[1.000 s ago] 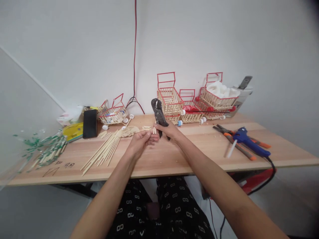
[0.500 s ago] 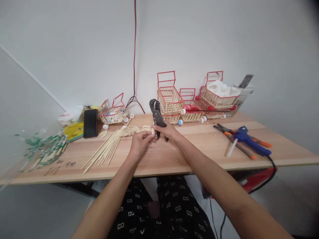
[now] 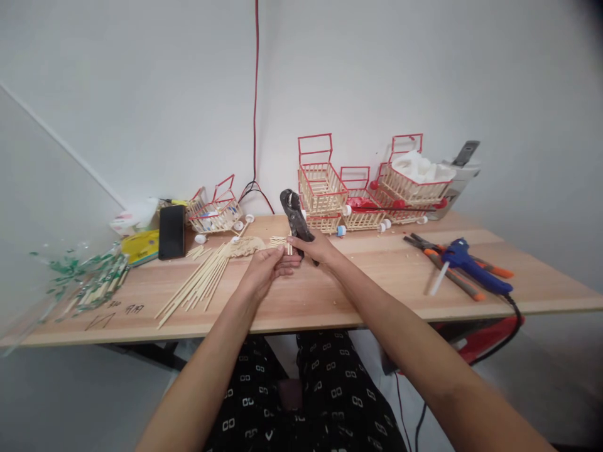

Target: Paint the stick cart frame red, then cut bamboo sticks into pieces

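My right hand grips black hand-held cutters, head up and tilted left, above the table. Its thumb reaches to a few short wooden sticks beside the tool's handles. My left hand holds the lower part of these sticks at its thumb, with the other fingers stretched out beneath toward the handles. Just behind the hands lies a small pile of short cut sticks. To the left, long thin sticks are fanned out beside a beige crumpled piece.
Small stick-built carts with red trim stand along the wall; another cart is at left. A blue glue gun lies across orange-handled pliers at right. A phone and bagged sticks are at left.
The fingers of my left hand have straightened out under the short sticks. The cutters' head has shifted slightly left and down in my right hand.
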Tool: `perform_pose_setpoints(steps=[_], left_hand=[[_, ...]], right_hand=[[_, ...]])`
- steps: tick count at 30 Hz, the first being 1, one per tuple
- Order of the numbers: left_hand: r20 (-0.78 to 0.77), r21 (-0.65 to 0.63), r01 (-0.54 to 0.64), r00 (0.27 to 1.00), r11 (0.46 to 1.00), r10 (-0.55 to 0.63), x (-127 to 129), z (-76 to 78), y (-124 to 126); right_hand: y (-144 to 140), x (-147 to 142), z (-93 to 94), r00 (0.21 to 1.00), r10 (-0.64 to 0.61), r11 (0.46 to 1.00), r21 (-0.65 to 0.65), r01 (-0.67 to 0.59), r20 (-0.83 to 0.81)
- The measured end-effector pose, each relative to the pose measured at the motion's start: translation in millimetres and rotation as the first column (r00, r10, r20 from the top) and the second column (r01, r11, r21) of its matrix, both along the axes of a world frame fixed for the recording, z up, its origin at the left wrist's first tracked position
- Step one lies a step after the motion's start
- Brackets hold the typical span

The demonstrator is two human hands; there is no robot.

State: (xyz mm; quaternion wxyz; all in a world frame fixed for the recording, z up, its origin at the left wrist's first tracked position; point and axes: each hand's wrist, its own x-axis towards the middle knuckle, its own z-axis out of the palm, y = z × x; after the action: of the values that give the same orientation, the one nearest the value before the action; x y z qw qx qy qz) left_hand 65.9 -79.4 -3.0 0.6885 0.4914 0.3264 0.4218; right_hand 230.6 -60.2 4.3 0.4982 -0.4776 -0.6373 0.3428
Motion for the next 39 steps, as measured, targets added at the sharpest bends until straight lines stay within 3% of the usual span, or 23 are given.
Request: perform_pose_setpoints(steps=[10,23,33,39], left_hand=[[-0.003,-0.071,-0.049,0.999,0.996,0.049,6,0.7,4],[0.070,-0.187,-0.014,0.997,0.982,0.028,3,5.6,3],[0.052,-0.050,-0.031,0.998,0.998,0.034,5,-4.1,6],[-0.019,0.127,-0.174,0.984,0.976,0.178,-13,-4.2,6]], right_hand=[[-1,-5,-1.2,1.000,-0.026,0.999,0.034,0.025,0.004],[-3,-9,1.8,0.999,-0.016,1.000,-0.008,0.016,-0.032],[-2,-9,-3.9,0.999,-0.024,0.999,0.034,0.023,0.032],[-10,4,11.3,0.982,0.041,0.999,-0.031,-0.036,0.186]])
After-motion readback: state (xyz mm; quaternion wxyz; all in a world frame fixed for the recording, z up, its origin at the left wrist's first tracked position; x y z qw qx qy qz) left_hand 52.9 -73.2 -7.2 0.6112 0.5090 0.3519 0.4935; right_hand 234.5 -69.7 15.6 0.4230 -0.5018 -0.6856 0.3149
